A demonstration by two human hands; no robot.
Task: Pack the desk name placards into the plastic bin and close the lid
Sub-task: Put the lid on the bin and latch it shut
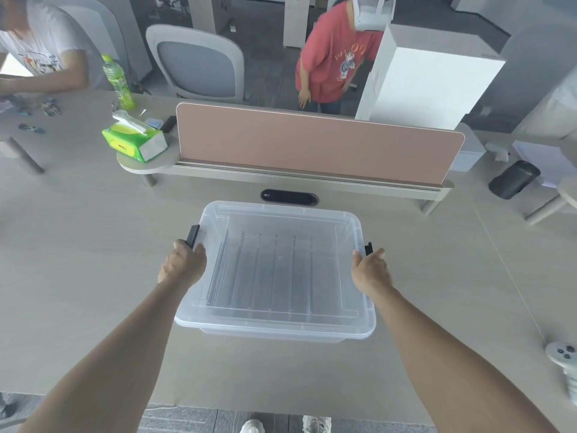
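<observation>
A clear plastic bin (274, 329) stands on the desk in front of me with its clear lid (281, 220) on top. Through the lid I see several clear placards (274, 273) standing in a row inside. My left hand (184, 260) is at the bin's left side, fingers curled round the black left latch (193, 234), which sticks up and outward. My right hand (370, 270) rests against the right side just below the black right latch (368, 247), thumb raised and fingers fairly straight; its fingertips are hidden under the rim.
A pink divider screen (312, 145) runs along the back of the desk. A green tissue pack (134, 140) and a green bottle (117, 81) stand at back left. A black cylinder (513, 179) lies at right, and a grey controller (562, 354) sits near the right edge. Two people are nearby.
</observation>
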